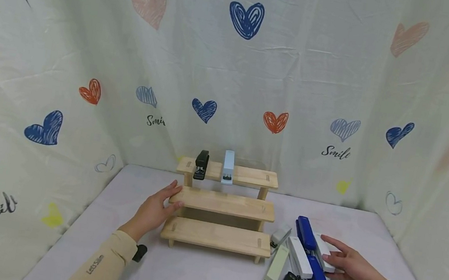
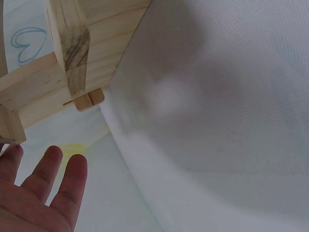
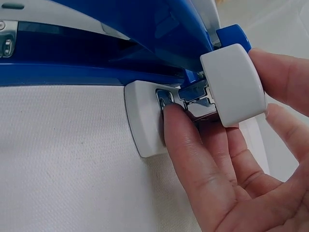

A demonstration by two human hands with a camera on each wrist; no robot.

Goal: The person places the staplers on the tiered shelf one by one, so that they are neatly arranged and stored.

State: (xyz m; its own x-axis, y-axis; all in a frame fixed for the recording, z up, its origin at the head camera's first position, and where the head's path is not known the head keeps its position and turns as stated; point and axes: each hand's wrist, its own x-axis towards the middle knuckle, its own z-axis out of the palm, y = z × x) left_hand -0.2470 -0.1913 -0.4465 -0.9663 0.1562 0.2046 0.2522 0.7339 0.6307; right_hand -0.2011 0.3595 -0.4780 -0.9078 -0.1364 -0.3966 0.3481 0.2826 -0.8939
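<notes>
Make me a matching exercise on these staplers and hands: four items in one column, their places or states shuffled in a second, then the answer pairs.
Column one:
1. black stapler
2. long blue stapler
3. left hand
4. right hand

Column two:
A. lies on the table beside the wooden rack
B. grips a white stapler
C. stands on the rack's top shelf
D. touches the left end of the middle shelf

Pairs: 1-C, 2-A, 3-D, 4-B
</notes>
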